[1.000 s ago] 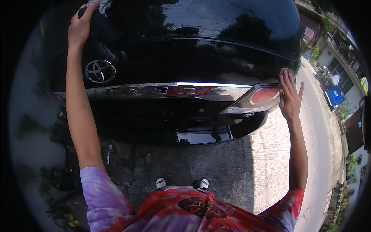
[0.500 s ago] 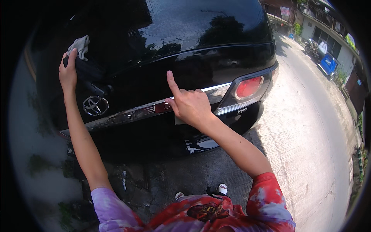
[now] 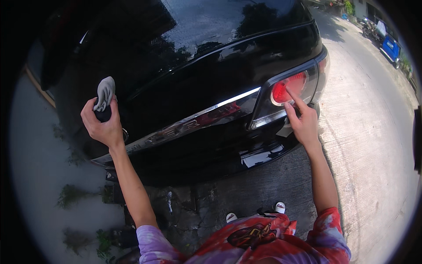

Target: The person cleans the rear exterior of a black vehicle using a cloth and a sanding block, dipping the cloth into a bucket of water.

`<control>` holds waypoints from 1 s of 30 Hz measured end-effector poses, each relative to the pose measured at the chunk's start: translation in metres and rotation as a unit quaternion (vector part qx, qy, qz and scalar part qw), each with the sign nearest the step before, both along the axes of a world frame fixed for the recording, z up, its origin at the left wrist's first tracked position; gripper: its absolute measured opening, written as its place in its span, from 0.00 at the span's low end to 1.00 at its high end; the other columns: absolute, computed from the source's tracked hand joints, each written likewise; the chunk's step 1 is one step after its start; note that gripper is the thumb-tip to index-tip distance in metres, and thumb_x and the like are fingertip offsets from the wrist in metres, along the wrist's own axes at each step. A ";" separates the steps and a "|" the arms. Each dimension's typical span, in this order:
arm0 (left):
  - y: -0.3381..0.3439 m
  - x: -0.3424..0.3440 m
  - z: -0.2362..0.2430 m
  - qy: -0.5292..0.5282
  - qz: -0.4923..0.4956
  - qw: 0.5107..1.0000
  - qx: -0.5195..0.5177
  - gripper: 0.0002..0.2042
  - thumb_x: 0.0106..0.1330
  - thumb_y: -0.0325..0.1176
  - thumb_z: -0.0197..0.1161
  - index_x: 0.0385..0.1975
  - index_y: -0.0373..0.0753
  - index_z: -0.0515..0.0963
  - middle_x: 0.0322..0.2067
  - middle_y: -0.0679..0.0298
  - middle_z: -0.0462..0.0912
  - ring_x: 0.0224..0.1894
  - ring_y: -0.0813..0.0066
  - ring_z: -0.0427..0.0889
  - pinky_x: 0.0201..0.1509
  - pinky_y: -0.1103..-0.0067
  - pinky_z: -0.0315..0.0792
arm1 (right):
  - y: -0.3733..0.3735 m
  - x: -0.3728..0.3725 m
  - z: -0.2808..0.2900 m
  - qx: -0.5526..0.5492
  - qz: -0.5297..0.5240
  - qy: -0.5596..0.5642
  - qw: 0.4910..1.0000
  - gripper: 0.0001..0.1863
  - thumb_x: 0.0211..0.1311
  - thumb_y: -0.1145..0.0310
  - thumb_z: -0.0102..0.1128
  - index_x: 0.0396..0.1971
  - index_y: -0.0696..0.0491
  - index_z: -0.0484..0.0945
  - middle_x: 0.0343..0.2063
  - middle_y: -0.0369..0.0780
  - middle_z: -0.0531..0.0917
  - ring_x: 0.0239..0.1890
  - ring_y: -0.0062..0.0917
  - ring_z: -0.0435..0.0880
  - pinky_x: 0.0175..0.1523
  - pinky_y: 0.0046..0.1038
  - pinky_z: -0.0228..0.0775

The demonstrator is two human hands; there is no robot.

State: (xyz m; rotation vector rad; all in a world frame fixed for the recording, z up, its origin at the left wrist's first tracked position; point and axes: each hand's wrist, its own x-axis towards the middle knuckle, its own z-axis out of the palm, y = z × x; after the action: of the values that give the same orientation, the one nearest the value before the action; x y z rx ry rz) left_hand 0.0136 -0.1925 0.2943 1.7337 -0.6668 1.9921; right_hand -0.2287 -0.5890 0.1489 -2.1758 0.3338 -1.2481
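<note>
Head view: at 9 o'clock the left hand (image 3: 103,128) grasps a folded grey cloth (image 3: 106,91) together with a dark item (image 3: 103,115) of unclear kind, clamped between thumb and fingers. The cloth stands up out of the grip, its long axis nearly upright and its free end pointing just past 12 o'clock.

At 3 o'clock the right hand (image 3: 304,123) has its index finger and thumb stretched toward 10 o'clock, their 2 tips at the red round of the tail lamp (image 3: 296,82). A pale flat piece (image 3: 285,128) shows beneath this hand; whether its other fingers grip the piece cannot be told. The lamp lies at 2 o'clock, long axis from 8 to 2, tapered end toward 8. A chrome trim strip (image 3: 220,115) follows much the same line across the rear of the black SUV (image 3: 198,88).

At 7 o'clock, green plants (image 3: 104,247) grow beside a dark planter (image 3: 125,237); whether they root in it is unclear. Concrete pavement (image 3: 351,167) lies sunlit at 4 o'clock, shaded near 2 white sandals (image 3: 280,207). Far off at 2 o'clock stands a blue sidecar (image 3: 390,47).
</note>
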 end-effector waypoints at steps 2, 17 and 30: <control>-0.023 -0.011 -0.027 0.050 0.006 0.999 0.009 0.18 0.51 0.32 0.79 0.40 0.37 0.80 0.36 0.62 0.82 0.40 0.61 0.83 0.48 0.70 0.76 | -0.012 -0.019 -0.026 0.149 0.032 -0.034 0.988 0.21 0.74 0.63 0.58 0.64 0.51 0.79 0.22 0.35 0.81 0.23 0.17 0.78 0.32 0.22 0.65; -0.283 -0.137 -0.094 0.217 -0.247 0.921 0.208 0.26 0.41 0.25 0.76 0.46 0.51 0.84 0.40 0.66 0.83 0.38 0.65 0.83 0.38 0.72 0.80 | -0.044 -0.067 -0.140 0.336 0.219 0.162 0.902 0.22 0.76 0.64 0.56 0.65 0.56 0.76 0.27 0.35 0.81 0.35 0.17 0.78 0.49 0.23 0.68; 0.194 -0.111 -0.266 0.619 0.398 0.676 -0.038 0.21 0.54 0.33 0.69 0.51 0.51 0.82 0.48 0.57 0.82 0.51 0.49 0.85 0.52 0.59 0.81 | -0.026 -0.067 -0.261 0.447 0.181 0.198 0.854 0.37 0.55 0.88 0.61 0.68 0.55 0.70 0.55 0.47 0.78 0.56 0.34 0.79 0.66 0.33 0.69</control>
State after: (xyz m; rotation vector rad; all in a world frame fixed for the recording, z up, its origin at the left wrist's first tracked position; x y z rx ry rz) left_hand -0.0971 0.0015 0.0286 2.9372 0.7453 0.5882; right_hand -0.2961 -0.6151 -0.1119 -1.5280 0.5130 -0.2892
